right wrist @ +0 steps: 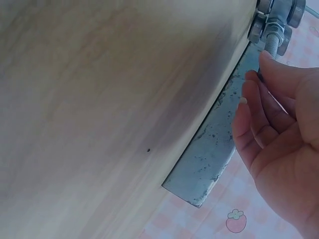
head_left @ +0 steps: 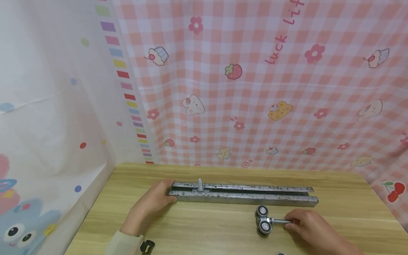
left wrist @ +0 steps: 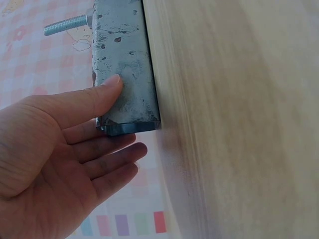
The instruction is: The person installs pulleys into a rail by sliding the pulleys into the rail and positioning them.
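Observation:
A grey metal channel track (head_left: pixel 245 198) with a slot along its top lies across the wooden table. At its left end my left hand (head_left: pixel 157 196) grips it, the thumb (left wrist: pixel 107 97) on the near side wall and the other fingers around the end and far side. Inside the slot near that hand sits a roller hanger, its threaded bolt (head_left: pixel 200 185) pointing up. My right hand (head_left: pixel 307 225) pinches the bolt of a second roller hanger (head_left: pixel 264 221), held in front of the track's right part with its black-and-silver wheels to the left.
At the bottom edge of the head view, part of another round wheel (head_left: pixel 280 253) shows. A small black object (head_left: pixel 147 247) is beside the left sleeve. A pink checked cloth (head_left: pixel 248 88) hangs behind the wooden table (head_left: pixel 207 232), and a white printed cloth (head_left: pixel 57 106) hangs at left.

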`<state>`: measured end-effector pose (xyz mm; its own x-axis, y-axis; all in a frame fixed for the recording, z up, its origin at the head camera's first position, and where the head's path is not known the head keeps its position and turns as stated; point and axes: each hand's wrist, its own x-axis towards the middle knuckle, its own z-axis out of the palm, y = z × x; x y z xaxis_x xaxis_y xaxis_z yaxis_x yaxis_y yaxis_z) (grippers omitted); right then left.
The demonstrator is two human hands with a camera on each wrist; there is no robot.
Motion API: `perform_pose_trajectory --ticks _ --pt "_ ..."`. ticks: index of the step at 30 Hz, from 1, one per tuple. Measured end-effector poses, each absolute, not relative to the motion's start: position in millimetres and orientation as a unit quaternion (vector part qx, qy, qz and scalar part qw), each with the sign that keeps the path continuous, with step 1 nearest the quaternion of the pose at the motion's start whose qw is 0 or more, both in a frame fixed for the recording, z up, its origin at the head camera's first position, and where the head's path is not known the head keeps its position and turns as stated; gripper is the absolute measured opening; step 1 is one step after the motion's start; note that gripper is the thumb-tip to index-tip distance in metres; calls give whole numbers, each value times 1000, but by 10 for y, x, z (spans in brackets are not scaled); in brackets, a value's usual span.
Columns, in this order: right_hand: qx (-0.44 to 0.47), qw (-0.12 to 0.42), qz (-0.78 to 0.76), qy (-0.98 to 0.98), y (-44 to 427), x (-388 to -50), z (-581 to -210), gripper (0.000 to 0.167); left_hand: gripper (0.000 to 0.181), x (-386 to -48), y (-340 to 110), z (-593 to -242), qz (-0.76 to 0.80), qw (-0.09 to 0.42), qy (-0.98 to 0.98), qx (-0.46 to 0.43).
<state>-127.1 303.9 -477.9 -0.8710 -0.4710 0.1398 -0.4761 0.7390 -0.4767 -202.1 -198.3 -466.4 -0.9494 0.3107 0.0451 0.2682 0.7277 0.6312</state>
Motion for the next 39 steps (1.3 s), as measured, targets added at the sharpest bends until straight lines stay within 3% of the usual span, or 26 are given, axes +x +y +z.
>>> perform_pose_trajectory --ticks 17,39 --pt "280 90 284 -913 2932 -1262 -4693 25 38 -2011 -1976 -4640 330 33 930 160" --pt "339 154 298 -879 2672 -1311 -4608 33 44 -2029 -1983 -4679 331 27 929 162"
